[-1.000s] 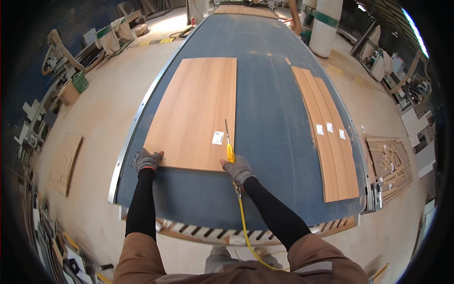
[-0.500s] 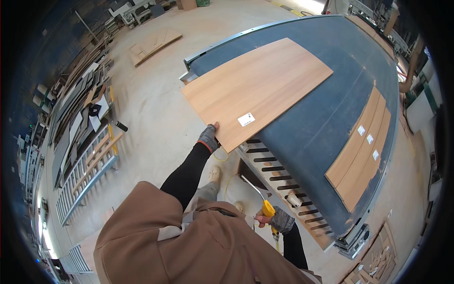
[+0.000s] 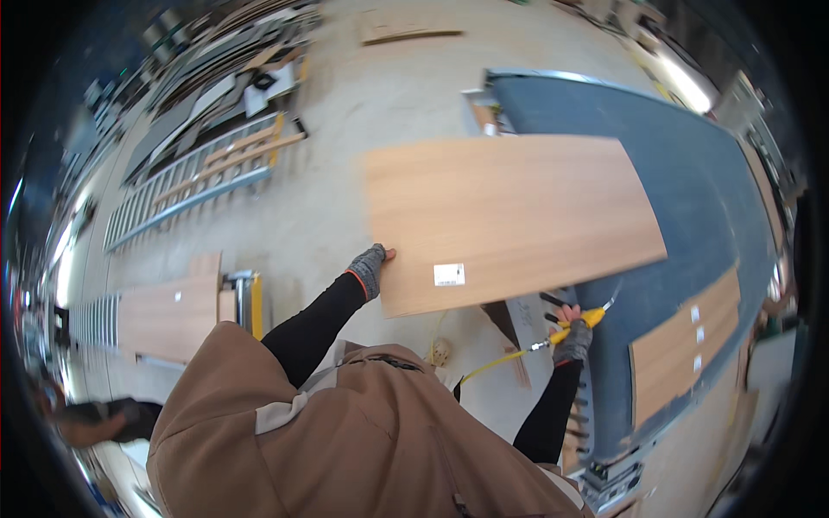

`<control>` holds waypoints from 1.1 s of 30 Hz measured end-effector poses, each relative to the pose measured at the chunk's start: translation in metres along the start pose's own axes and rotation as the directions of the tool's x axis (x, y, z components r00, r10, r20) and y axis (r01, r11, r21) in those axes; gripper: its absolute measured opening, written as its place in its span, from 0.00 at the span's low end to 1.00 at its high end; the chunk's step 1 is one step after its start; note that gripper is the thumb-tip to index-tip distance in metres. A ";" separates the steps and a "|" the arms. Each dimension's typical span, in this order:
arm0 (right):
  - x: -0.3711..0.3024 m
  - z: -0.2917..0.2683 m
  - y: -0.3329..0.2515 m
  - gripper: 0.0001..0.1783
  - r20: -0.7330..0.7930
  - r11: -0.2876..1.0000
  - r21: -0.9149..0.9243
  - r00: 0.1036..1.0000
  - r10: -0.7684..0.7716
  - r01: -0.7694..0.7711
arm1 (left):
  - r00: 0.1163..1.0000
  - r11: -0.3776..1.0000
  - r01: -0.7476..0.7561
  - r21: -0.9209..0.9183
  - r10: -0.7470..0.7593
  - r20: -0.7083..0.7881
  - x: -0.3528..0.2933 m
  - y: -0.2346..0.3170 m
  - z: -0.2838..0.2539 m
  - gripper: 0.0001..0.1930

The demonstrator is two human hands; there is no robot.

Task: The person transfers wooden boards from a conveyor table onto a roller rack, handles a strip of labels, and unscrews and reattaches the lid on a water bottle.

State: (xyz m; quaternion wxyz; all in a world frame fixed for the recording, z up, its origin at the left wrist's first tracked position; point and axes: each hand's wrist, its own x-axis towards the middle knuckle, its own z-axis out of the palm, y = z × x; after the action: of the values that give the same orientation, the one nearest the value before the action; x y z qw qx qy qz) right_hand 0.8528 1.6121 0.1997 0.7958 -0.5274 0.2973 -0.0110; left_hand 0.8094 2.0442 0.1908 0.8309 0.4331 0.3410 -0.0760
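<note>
Two gloved hands are ours, each closed on something; nearest us, the right hand [image 3: 572,338] wraps its fingers round a yellow air gun [image 3: 592,318], with its hose [image 3: 492,364] trailing toward our body; just beyond, the left hand [image 3: 370,268] pinches the near left end of the wood-grain panel [image 3: 518,211], thumb on the top face, close to a white label [image 3: 449,274].

The panel has swung further left and more crosswise than half a second ago; its near end now stands out over the floor, while its right end overlaps the blue belt table [image 3: 708,198] — we cannot tell whether that end touches the belt; so the left hand has the only visible grip on the panel, and the right, raised from beside our body to the table's edge, is taken up by the gun.

Further right, narrow strips [image 3: 673,363] lie side by side on the belt; off to the left stands a slatted rack [image 3: 190,194]; beyond it — blurred — are stacked boards [image 3: 190,112].
</note>
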 end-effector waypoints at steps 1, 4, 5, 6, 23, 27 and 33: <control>0.002 0.007 0.011 0.21 0.048 0.989 0.105 0.994 0.096 -0.100 | 0.993 0.999 0.021 -0.025 -0.024 -0.113 -0.015 0.010 -0.031 0.23; 0.033 0.009 0.035 0.30 0.290 0.873 -0.228 0.826 0.484 -0.431 | 0.848 0.907 0.027 0.420 0.202 -0.491 -0.060 0.026 -0.089 0.39; -0.022 0.044 0.060 0.28 0.304 0.924 0.185 0.914 0.269 -0.333 | 0.774 0.676 0.120 0.727 0.395 -0.495 -0.073 0.030 -0.112 0.39; -0.029 0.047 0.080 0.28 0.140 0.967 0.099 0.966 0.218 -0.233 | 0.725 0.671 0.139 0.729 0.432 -0.536 -0.068 0.021 -0.153 0.37; -0.249 0.453 0.399 0.17 0.455 0.552 -0.794 0.352 0.818 -0.256 | -0.202 0.979 0.183 -0.089 -0.051 -0.978 -0.330 -0.115 -0.473 0.38; -0.349 0.524 0.549 0.16 0.355 0.384 -0.921 0.260 0.898 -0.069 | -0.503 0.919 0.088 -0.385 -0.292 -0.813 -0.352 -0.175 -0.488 0.38; -0.485 0.600 0.724 0.17 0.204 0.136 -0.905 0.129 0.971 0.403 | -0.680 0.774 -0.294 -0.561 -0.582 -0.447 -0.324 -0.147 -0.481 0.35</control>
State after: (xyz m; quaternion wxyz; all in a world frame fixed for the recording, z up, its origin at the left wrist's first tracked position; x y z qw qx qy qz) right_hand 0.5303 2.5937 -0.0282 0.2455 -0.6312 -0.1623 0.7176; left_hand 0.2614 2.2708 0.1087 0.0487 -0.0789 0.9625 0.2550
